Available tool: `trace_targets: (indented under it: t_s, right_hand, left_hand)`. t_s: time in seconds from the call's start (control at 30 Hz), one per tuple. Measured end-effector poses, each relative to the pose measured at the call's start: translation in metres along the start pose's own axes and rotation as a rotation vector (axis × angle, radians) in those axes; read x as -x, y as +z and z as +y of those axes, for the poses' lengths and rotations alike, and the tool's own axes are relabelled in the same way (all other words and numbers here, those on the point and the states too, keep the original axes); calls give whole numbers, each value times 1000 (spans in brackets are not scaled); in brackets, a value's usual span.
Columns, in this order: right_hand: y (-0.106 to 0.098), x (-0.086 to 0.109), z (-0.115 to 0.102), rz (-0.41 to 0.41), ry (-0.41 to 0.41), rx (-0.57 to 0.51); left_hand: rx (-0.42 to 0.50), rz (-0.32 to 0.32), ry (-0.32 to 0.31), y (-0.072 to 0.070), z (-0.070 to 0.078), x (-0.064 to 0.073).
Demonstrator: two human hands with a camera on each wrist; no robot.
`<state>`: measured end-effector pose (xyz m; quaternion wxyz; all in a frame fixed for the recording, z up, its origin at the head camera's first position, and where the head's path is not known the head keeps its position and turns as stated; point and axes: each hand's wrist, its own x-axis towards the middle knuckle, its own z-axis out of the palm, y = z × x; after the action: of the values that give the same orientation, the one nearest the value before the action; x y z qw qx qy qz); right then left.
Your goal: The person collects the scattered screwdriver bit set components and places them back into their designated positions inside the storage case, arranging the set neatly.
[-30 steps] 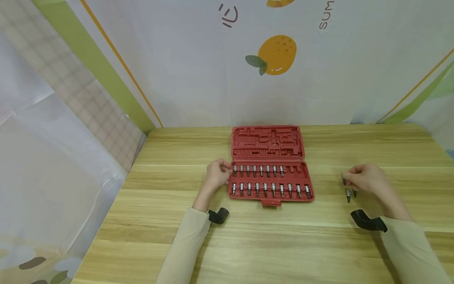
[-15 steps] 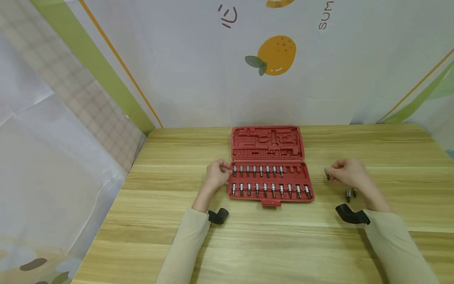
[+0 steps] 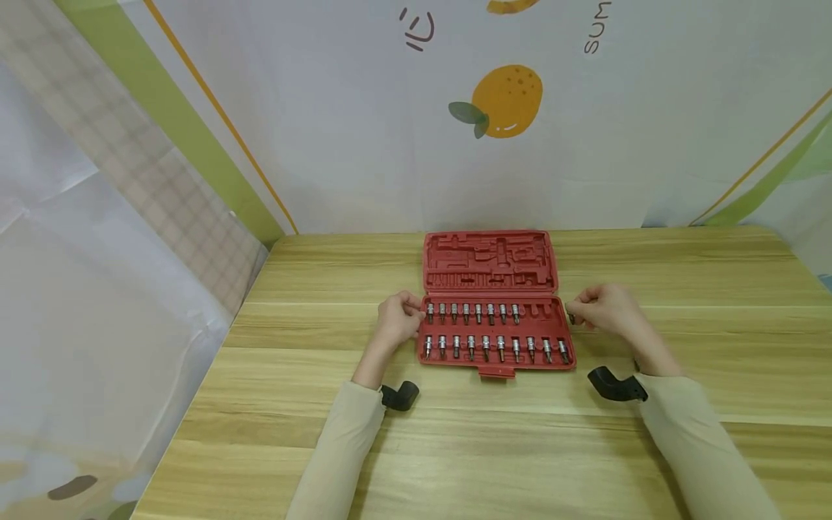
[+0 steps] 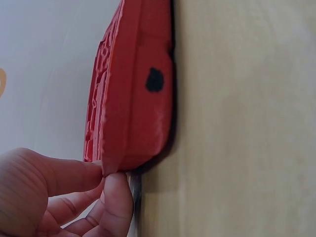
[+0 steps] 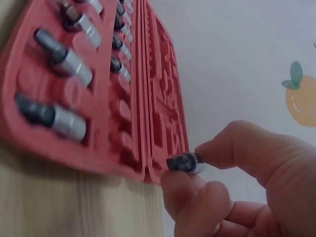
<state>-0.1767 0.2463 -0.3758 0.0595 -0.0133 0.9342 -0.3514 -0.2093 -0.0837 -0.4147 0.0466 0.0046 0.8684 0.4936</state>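
Observation:
A red socket case lies opened flat on the table, with two rows of silver bit sockets in its near half. The far row has vacant slots at its right end. My left hand pinches the case's left edge between thumb and forefinger; the left wrist view shows this grip at a corner of the red case. Just off the right edge, my right hand holds one bit socket between thumb and fingers, its dark tip pointing away from the palm. Its exact tip shape is blurred.
The moulded lid leans back behind the case, near a white printed curtain. A latch tab sticks out at the front. My right forearm mostly covers the spot where loose bit sockets lay on the wooden table.
My right hand has carried the bit socket leftward from beside the loose ones to the case's right edge. My left hand and the case stay put.

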Motion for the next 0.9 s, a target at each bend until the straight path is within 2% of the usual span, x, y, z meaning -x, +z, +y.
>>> trace_targets:
  t_s: [0.27,0.53,0.9]
  right_hand:
    - [10,-8,-11,-24,18,-56]
    - [22,-18,-18,-33,11,-59]
    - [35,-30,-28,-61,23,-4]
  left_hand:
    - [7,-2,-4,0,0,0]
    - [-5,3,4,-1,-1,0]
    - [2,-8,10,-1,-1,0]
